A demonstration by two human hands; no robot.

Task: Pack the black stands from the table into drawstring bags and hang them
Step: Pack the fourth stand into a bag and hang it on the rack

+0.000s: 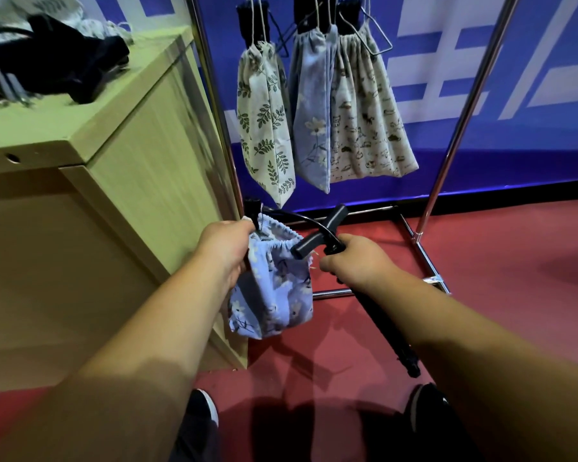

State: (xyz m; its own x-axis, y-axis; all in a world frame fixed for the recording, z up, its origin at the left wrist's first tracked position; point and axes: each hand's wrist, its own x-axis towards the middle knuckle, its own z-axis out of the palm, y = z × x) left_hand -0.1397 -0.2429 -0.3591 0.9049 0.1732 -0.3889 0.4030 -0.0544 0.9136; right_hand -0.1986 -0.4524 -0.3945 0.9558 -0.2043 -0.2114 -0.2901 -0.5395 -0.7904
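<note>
Black stand (382,323) through right grip (357,261), head beside bag (274,295) in left grip (226,246)

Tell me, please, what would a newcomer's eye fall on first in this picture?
First, the two hands low in the middle: the left hand grips a blue flowered bag by its mouth, and the right hand holds a black stand close to that mouth. Above them, three bags hang from a metal rack: a leaf-print bag, a pale blue bag and an animal-print bag.
</note>
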